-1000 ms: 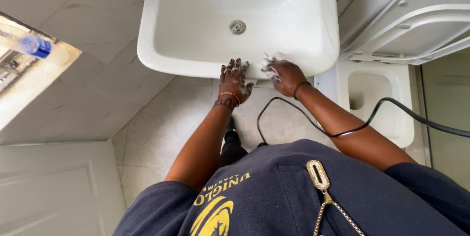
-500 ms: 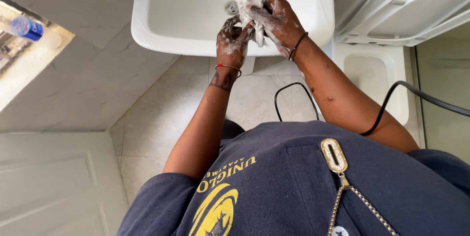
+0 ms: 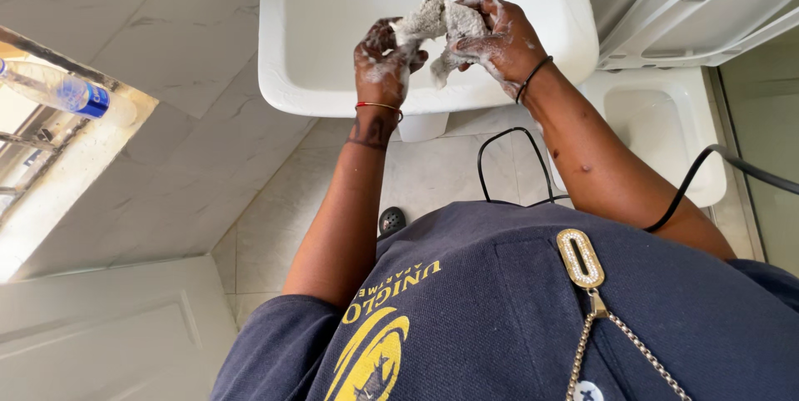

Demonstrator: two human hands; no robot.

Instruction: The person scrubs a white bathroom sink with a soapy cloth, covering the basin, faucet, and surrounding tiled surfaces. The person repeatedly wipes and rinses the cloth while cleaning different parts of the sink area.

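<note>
Head view shows both soapy hands, left hand [image 3: 381,58] and right hand [image 3: 498,37], closed on a wet grey cloth [image 3: 437,22] above the white sink [image 3: 333,89]; it looks soft, limp and slippery, best gripped by bunched ends.

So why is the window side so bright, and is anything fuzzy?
Head view: daylight washes out the window ledge at left; the white sink looks bright but keeps its shape; both soapy hands, left hand and right hand, and the cloth look sharp, not blurred.
</note>
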